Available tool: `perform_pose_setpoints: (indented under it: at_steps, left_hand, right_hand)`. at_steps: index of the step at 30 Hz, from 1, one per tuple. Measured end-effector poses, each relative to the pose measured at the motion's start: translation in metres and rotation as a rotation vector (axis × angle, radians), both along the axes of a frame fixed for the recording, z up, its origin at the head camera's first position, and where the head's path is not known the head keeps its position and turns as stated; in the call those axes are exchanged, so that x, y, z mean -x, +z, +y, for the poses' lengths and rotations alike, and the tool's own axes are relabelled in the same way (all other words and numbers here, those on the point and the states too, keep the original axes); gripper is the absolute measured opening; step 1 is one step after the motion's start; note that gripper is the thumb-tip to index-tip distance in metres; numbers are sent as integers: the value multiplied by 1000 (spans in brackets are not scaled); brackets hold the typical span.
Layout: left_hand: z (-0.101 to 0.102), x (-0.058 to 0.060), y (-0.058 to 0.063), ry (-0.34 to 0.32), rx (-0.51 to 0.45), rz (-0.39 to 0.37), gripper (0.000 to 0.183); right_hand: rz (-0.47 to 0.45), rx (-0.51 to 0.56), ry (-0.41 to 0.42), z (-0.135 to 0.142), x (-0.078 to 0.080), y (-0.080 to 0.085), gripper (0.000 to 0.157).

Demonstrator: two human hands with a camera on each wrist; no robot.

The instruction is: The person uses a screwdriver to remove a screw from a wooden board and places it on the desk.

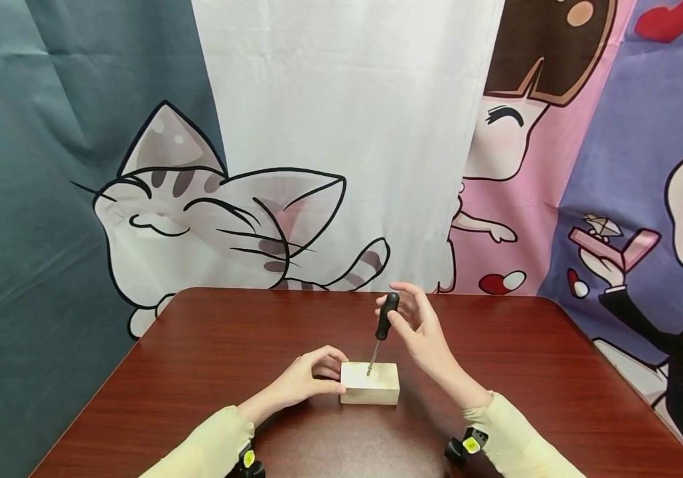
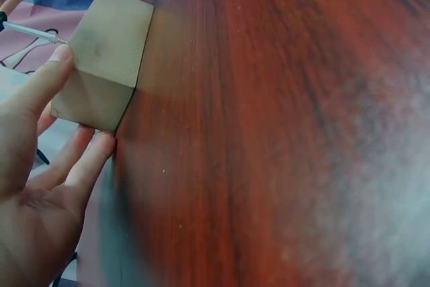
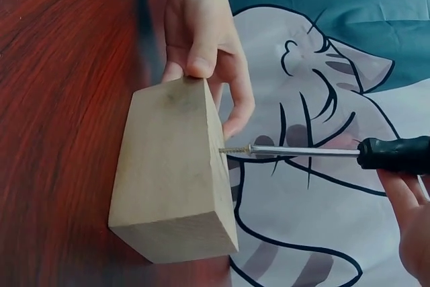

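A pale wooden block lies on the table, its left end held by my left hand between thumb and fingers. In the right wrist view a screw stands in the block's top face, part of its thread showing. The tip of a black-handled screwdriver meets the screw head. My right hand has its thumb and fingers around the screwdriver's handle, which tilts slightly to the right in the head view. The left wrist view shows my left thumb near the block's top edge.
The reddish-brown wooden table has rounded far corners. Behind it hangs a cloth backdrop with a cartoon cat and figures. Each wrist carries a small black device with a yellow mark.
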State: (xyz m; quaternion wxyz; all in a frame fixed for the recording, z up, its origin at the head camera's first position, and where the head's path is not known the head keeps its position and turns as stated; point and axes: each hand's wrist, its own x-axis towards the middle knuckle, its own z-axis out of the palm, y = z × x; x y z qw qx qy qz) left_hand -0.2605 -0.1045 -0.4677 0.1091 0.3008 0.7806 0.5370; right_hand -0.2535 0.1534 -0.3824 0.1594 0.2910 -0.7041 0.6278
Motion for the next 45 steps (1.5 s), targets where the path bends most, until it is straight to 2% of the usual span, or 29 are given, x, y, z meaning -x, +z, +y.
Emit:
perform_pose_setpoints:
  at_steps: [2, 4, 10, 13, 20, 27, 28, 32, 36, 40, 45]
  left_hand:
    - [-1, 1, -1, -2, -6, -2, 47]
    - [-2, 1, -2, -4, -17, -10, 48]
    - [-3, -1, -3, -5, -54, -33, 47]
    - [-3, -2, -3, 6, -53, -32, 46]
    - [-3, -2, -3, 13, -43, -33, 44]
    - [-3, -2, -2, 28, -32, -53, 45]
    - [-3, -3, -2, 30, -32, -54, 44]
    - [-2, -3, -2, 33, -28, -53, 44]
    - [-2, -2, -3, 32, -27, -50, 44]
    - [-2, -2, -2, 30, -34, -47, 44]
    - [-3, -2, -1, 25, -43, -47, 44]
  right_hand:
    - [6, 2, 32, -1, 1, -1, 41]
    - [8, 3, 19, -2, 1, -2, 38]
    - [-30, -13, -151, -3, 0, -4, 40]
    - [-57, -14, -188, -3, 0, -2, 42]
    - [-52, -17, -167, 0, 0, 0, 40]
    - [-32, 20, 13, 0, 1, 0, 46]
    - [-33, 26, 18, -1, 1, 0, 44]
    - [-32, 26, -80, -4, 1, -2, 39]
    - [-73, 39, -171, -5, 0, -2, 42]
    - [-108, 61, -176, -4, -1, 0, 41]
    - [-101, 51, -148, -3, 0, 1, 39]
